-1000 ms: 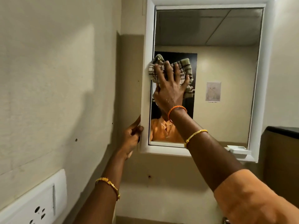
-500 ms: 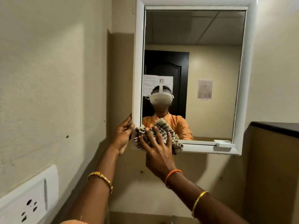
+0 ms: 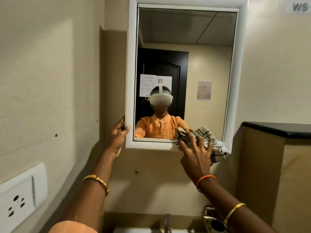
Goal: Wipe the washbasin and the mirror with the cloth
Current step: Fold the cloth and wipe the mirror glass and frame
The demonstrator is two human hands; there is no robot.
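A white-framed mirror hangs on the beige wall and reflects a person in an orange shirt. My left hand grips the frame's lower left edge, thumb on the front and fingers round the side. My right hand presses a checked cloth with spread fingers against the lower right corner of the mirror and its bottom frame. Part of the cloth hangs down past the frame to the right of my hand. Only the white rim of the washbasin shows at the bottom, with its tap.
A white wall socket sits on the left wall. On the right stands a partition with a black ledge. A metal fitting is fixed on the wall beside the tap, under my right forearm.
My right hand carried the cloth from the mirror's upper left down to the bottom edge, then right along it to the lower right corner. My left hand kept its hold on the frame.
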